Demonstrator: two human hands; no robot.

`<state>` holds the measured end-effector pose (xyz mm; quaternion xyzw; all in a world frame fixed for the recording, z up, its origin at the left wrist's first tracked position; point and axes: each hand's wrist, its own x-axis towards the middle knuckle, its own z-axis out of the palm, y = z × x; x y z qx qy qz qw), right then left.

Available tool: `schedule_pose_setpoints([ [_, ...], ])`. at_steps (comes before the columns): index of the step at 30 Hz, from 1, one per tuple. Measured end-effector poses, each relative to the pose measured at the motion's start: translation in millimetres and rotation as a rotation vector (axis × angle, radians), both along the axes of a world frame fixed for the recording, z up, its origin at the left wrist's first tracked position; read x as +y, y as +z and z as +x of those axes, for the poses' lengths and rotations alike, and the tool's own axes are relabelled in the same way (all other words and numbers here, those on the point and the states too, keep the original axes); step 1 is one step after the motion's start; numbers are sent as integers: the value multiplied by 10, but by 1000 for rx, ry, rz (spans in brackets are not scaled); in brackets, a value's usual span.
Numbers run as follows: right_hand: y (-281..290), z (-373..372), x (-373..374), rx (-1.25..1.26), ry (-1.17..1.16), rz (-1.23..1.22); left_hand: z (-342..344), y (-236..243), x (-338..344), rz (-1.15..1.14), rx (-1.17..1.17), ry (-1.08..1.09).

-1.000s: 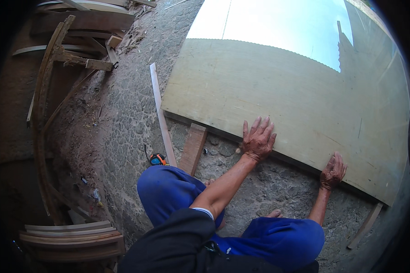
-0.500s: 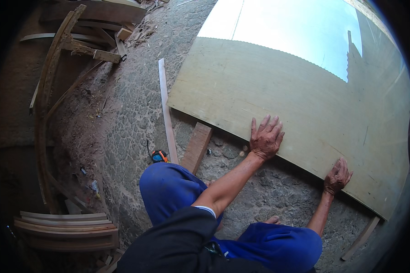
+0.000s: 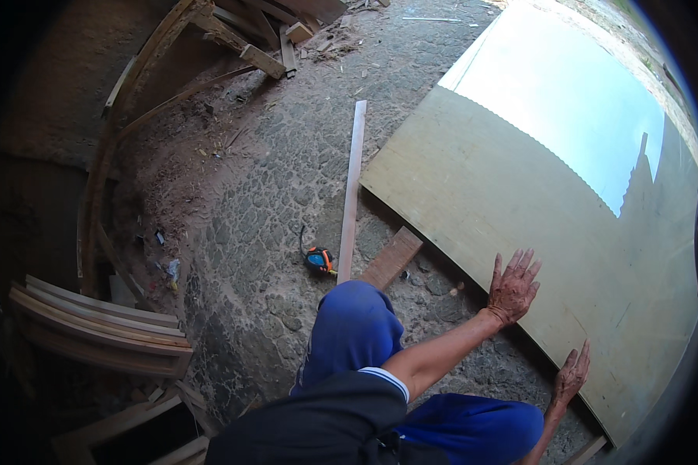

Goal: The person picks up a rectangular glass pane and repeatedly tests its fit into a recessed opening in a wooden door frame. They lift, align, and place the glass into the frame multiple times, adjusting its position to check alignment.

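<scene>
While lying flat on rough stone ground (image 3: 287,201), large plywood sheet (image 3: 535,209) fills the 1-to-4 o'clock part of the view, far portion in bright sun, near portion in shade. Stacked curved timber pieces (image 3: 101,329) at 8 o'clock, more timber scraps (image 3: 248,39) at 11 o'clock. Blue-trousered knees (image 3: 357,329) low at 6 o'clock. Long thin wooden strip (image 3: 351,190) runs toward 12 o'clock just beside the sheet's left corner; short wooden block (image 3: 392,258) pokes out from under the sheet's near edge. Left hand (image 3: 513,288) at 4 o'clock, pressed flat on the sheet near its edge, fingers spread apart, gripping nothing. Right hand (image 3: 571,376) at 5 o'clock, also open with fingers apart, resting at the sheet's near edge. Orange-and-black tape measure (image 3: 319,260) on the ground at the strip's near end.
</scene>
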<state>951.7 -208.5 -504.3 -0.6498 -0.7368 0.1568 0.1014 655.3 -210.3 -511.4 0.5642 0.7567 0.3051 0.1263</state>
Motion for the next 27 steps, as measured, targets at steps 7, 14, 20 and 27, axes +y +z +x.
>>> schedule_pose_setpoints([
  [7, 1270, 66, -890, 430, -70, -608, -160, 2056, -188, -374, -421, -356],
  [14, 3038, -786, -1415, 349, 19, -1075, -2019, 3728, -1689, -551, -503, 109],
  [20, 4443, -1369, -1340, 272, 30, -1278, -2975, 4771, -4335, -674, -769, 952],
  [27, 4945, -1470, -838, 304, 84, -1374, -1224, 5446, -6636, -405, -912, 1809],
])
